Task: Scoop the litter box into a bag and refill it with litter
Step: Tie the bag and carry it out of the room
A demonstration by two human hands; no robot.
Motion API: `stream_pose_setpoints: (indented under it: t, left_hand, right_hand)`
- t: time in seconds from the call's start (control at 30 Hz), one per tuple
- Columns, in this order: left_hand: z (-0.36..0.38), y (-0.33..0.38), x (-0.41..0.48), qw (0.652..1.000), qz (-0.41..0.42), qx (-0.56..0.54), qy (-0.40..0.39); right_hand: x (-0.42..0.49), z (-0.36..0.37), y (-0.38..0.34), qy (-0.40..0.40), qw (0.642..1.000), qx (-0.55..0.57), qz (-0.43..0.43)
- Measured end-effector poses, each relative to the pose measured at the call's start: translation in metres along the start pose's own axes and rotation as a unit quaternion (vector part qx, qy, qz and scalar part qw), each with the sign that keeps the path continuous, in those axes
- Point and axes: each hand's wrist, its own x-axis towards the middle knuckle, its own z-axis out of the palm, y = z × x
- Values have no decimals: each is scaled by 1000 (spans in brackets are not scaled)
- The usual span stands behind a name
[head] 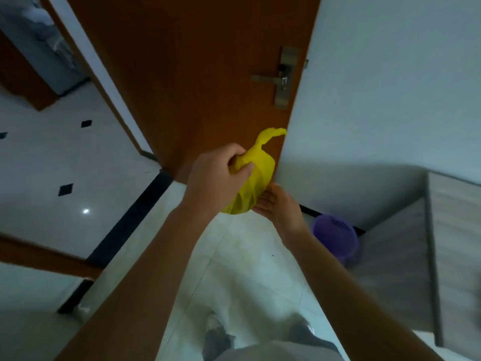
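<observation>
**Bag knotted, held mid-air at the door**

We're standing on the floor (234, 269). The bag (256, 175) is off the ground, between both hands, in front of the door (208, 74).

- Left hand (218, 175): its fingers (238, 155) are curled, pinching the bag's twisted neck.
- Right hand (281, 207): fingers loosely spread, cupping the bag's underside.
- Step, we judge: closing the bag. Keep the neck pinch tight and the base supported, and cinch before letting go, so nothing spills.
- Long axis is near upright, tilted. The tail points up and right, towards the door edge.
- A purple bin (335, 238) sits well apart by the wall.
</observation>
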Motion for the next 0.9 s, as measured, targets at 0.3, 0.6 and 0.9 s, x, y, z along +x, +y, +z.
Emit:
stream_pose_setpoints:
  t: [0.3,0.6,0.9]
  left_hand:
    - [43,24,75,989,130,-2,-68]
    - [73,53,111,969,218,77,-85]
    - [151,89,167,929,328,48,-165]
  right_hand:
    - [22,-42,-25,133,983,119,-51]
    - [59,-78,-46,137,982,121,-52]
    - [71,-140,-60,256,947,182,-63]
